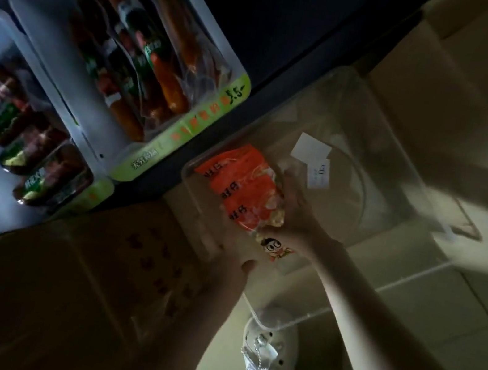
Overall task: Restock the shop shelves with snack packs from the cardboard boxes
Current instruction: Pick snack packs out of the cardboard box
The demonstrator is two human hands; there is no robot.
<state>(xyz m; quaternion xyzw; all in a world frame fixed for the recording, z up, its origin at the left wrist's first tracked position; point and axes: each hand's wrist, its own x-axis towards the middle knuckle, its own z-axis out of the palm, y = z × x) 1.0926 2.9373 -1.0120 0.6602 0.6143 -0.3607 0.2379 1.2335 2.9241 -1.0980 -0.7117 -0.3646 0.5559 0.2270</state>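
— Though dim and tilted, clear enough: what around the snack pack (241,191)?

— Lying inside a clear bin (399,186) at centre, against its 9 o'clock wall. Orange film, glossy and crinkled, with a see-through end and a cartoon face towards 6 o'clock. Farther in, at 1 o'clock from the pack, a white paper label (311,147).

— And the hands?

— Right hand (296,213) at the pack's 3 o'clock edge, fingers curled round it. Left hand (232,264) at the 6 o'clock end, thumb up beside the clear end; fingers hidden behind the bin wall, so cannot tell whether gripping or not.

— Anything crowding in?

— At 7 o'clock, a brown cardboard box (74,269), matt, with red print, just beside the bin. At 10 o'clock, white shelf trays (61,64) on a dark shelf unit, filled with sausage packs (146,63), shiny and tube-shaped. Along the tray front, a green price strip (210,107) with a handwritten figure.

— Underfoot?

— Pale tiled floor (457,320) from 3 to 5 o'clock, smooth, with thin grout lines. At 6 o'clock, a white perforated shoe (269,349) half under the bin's rim.
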